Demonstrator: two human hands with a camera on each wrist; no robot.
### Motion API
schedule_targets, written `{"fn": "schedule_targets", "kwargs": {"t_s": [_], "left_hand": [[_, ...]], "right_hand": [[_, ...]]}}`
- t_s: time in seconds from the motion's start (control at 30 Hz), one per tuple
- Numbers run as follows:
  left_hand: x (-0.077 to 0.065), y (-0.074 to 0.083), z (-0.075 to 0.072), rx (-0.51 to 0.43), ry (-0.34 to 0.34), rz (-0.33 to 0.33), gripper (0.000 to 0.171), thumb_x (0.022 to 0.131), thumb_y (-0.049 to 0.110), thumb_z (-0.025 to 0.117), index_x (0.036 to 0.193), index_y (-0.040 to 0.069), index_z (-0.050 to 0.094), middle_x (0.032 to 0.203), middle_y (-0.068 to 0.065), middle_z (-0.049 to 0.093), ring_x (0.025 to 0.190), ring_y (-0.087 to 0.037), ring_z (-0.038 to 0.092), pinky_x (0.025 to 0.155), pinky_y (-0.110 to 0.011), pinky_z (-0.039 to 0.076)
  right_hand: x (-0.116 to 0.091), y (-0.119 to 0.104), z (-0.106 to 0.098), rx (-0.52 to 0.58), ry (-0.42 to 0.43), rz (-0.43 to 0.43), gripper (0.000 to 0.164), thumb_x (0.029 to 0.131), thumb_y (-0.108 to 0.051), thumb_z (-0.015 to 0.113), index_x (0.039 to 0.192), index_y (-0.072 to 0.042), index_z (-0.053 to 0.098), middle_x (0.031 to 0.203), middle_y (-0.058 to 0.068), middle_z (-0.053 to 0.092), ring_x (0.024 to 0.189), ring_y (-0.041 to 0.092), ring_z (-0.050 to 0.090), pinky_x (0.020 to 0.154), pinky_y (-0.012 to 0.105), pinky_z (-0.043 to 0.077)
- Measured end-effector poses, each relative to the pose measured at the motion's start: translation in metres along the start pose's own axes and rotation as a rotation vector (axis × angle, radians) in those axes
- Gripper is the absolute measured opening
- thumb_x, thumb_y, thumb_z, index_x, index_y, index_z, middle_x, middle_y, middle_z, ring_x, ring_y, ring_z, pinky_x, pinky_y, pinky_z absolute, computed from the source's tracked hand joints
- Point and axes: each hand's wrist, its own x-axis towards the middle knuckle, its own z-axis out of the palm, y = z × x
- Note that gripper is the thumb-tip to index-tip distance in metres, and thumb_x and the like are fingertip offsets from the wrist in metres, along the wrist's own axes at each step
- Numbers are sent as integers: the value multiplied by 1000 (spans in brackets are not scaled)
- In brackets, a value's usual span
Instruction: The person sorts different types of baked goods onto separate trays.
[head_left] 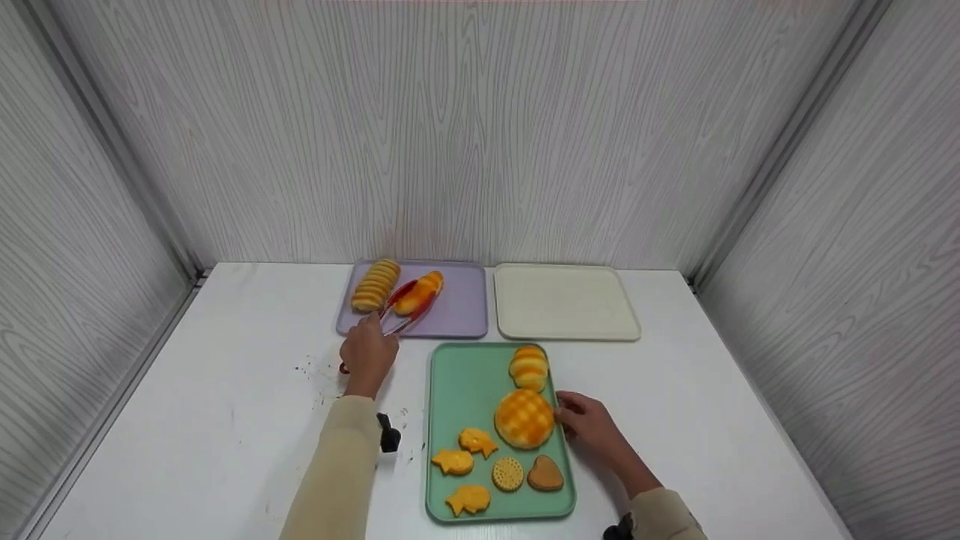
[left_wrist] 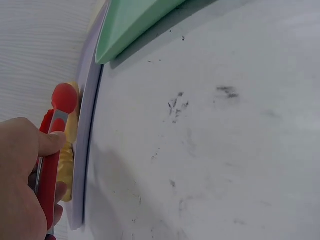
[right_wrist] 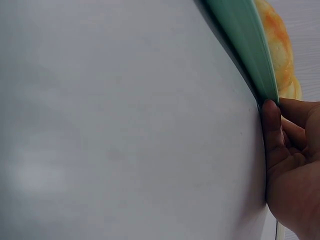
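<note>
My left hand (head_left: 369,352) grips a pair of red-tipped tongs (head_left: 424,306) over the lavender tray (head_left: 463,304). The tongs' arms lie on both sides of a golden bread roll (head_left: 417,294); whether they squeeze it I cannot tell. Left of it on that tray is a ridged bread roll (head_left: 375,286). In the left wrist view, thumb and fingers wrap the red handle (left_wrist: 48,185). My right hand (head_left: 589,426) pinches the right rim of the green tray (head_left: 466,382), beside a round checkered bun (head_left: 525,418). The right wrist view shows the thumb against the rim's outside.
On the green tray also lie a striped roll (head_left: 529,367), several fish-shaped cookies (head_left: 453,462), a round cookie (head_left: 508,474) and a heart-shaped cookie (head_left: 545,474). A cream tray (head_left: 566,301) stands at the back right. Grey wood-grain walls (head_left: 450,135) enclose the white table (head_left: 225,420).
</note>
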Motion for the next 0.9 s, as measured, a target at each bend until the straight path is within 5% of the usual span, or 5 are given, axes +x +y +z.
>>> {"fn": "schedule_targets", "kwargs": {"t_s": [0.2,0.43,0.9], "left_hand": [[3,10,5,-14,41,-38,46,94,20,66,134,-1,58,119,-21,66,102,-41,62,84,-54,51],[6,20,8,-18,60,-79,40,95,19,66,127,-3,59,116,-21,65,102,-41,61,86,-54,52],[15,26,15,46,57,-91,47,97,17,63,138,-2,51,123,-22,62,107,-41,58,91,-55,50]], "right_hand": [[-2,-5,0,13,-12,-1,40,101,-8,57,136,11,54,104,17,65,74,17,58,65,29,50],[0,1,0,-8,-10,-11,43,101,-18,60,138,4,56,105,13,66,74,13,58,64,26,50],[1,5,0,-6,-5,-4,45,101,-21,61,138,2,57,106,11,66,76,16,60,65,29,51]]}}
